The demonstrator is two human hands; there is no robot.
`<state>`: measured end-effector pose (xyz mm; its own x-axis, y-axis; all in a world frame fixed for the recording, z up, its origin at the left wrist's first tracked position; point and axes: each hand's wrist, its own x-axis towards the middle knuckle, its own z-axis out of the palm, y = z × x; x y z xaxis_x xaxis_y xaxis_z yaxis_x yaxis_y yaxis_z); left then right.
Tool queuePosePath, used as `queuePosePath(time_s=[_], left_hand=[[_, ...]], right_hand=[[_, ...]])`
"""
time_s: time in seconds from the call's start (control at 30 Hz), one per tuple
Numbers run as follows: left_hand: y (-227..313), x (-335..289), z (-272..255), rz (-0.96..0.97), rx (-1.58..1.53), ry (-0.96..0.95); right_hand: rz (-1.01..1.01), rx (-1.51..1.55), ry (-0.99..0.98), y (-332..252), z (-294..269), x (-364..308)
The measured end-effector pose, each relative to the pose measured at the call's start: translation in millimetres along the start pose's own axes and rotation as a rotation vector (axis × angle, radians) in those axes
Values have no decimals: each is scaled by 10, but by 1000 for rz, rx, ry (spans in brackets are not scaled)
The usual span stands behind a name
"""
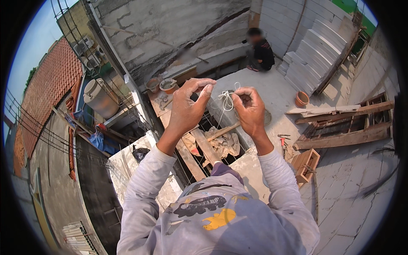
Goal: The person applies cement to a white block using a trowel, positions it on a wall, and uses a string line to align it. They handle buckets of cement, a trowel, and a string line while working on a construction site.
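The left hand (pixel 189 106), raised at the centre of the frame, pinches one end of a thin white string (pixel 226 100) between thumb and fingertips. The right hand (pixel 250 109), just beside it, is curled closed around the string's looped, tangled part. The string looks light, limp and prone to knotting; it is probably best gripped in a fingertip pinch close to the loops. Below the hands lie wooden planks (pixel 199 148) and crumpled bags (pixel 224 143). A seated person (pixel 260 52) is at upper right.
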<state>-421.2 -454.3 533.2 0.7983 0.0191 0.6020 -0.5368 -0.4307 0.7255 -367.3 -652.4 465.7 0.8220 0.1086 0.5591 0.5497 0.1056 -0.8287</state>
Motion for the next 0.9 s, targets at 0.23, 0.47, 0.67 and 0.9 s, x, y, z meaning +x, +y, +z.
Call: queuePosePath(time_s=[0.23, 0.47, 0.67, 0.9], left_hand=[[-181, -62, -95, -460, -400, -376], [-285, -93, -114, -374, -468, -144], [-365, -144, -340, -413, -241, -19], [-588, -327, -459, -429, -133, 126]], right_hand=[[-131, -283, -52, -129, 79, 48], [126, 27, -146, -53, 198, 38], [350, 49, -218, 158, 245, 131], [-209, -460, -86, -23, 620, 109]])
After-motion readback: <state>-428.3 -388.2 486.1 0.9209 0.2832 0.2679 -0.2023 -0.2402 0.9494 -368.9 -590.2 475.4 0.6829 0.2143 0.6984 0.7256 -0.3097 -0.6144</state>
